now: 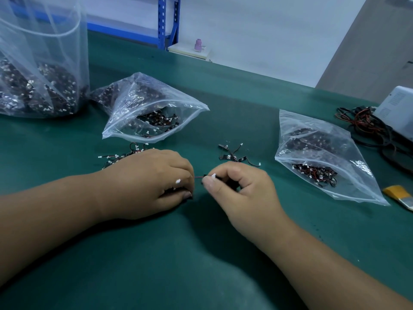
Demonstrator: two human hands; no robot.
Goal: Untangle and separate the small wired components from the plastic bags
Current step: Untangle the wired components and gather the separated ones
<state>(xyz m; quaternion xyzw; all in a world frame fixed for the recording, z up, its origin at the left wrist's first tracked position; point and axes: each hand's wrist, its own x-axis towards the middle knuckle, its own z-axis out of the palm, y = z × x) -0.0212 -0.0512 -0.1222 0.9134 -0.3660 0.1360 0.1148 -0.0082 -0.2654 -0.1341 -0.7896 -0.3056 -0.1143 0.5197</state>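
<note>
Head view, single frame: left hand (154,180) knuckles-up on the green mat (201,253), fingers curled tight, thumb tucked under, gripping one end of a wired component (200,176). Right hand (241,189) just beside it, thumb and forefinger pinched on the other end, white connector poking out at the thumb tip, remaining fingers curled in. Thin red-black lead stretched across the short gap between the two hands, just above the mat. Second white connector showing at the left knuckles (possibly a further piece bunched under those fingers, too hidden to tell). Tangled pile (120,156) of the same parts on the mat behind the left hand, partly covered by it. Separated group (234,154) of a few pieces lying loose behind the right hand, apart from the pile. Middle bag (152,108) beyond the pile, mouth gaping toward the hands, parts inside. Right bag (324,153) lying flat to the right, parts gathered in its near corner. Large bag (40,63) standing upright far left, heaped with parts. Far right: cable bundle (362,124) touching a white device (395,108), yellow item (397,191) near the mat edge. Background: blue shelf upright (162,21), pink bottle (197,45).
</note>
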